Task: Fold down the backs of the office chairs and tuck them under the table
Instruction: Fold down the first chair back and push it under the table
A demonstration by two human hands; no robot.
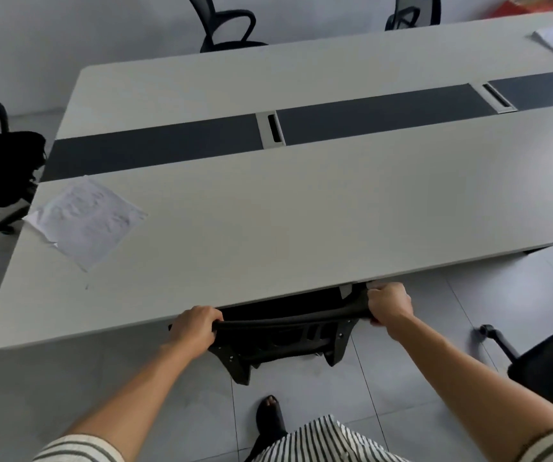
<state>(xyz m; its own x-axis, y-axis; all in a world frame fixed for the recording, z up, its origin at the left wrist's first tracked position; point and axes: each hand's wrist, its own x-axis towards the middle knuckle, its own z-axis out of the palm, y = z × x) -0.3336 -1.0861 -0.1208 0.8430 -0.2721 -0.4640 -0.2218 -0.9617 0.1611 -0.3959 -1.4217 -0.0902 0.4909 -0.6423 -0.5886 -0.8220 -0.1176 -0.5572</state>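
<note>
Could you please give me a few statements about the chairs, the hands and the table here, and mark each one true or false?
1. Both the left hand and the right hand grip the folded chair. True.
2. The folded chair is fully hidden under the table. False: its back still sticks out at the near edge.
3. A sheet of paper lies on the table. True.
4. The chairs across the table have their backs folded down. False: the far chairs stand upright.

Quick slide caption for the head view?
Both hands, left hand and right hand, grip a folded chair at the table edge.
</note>
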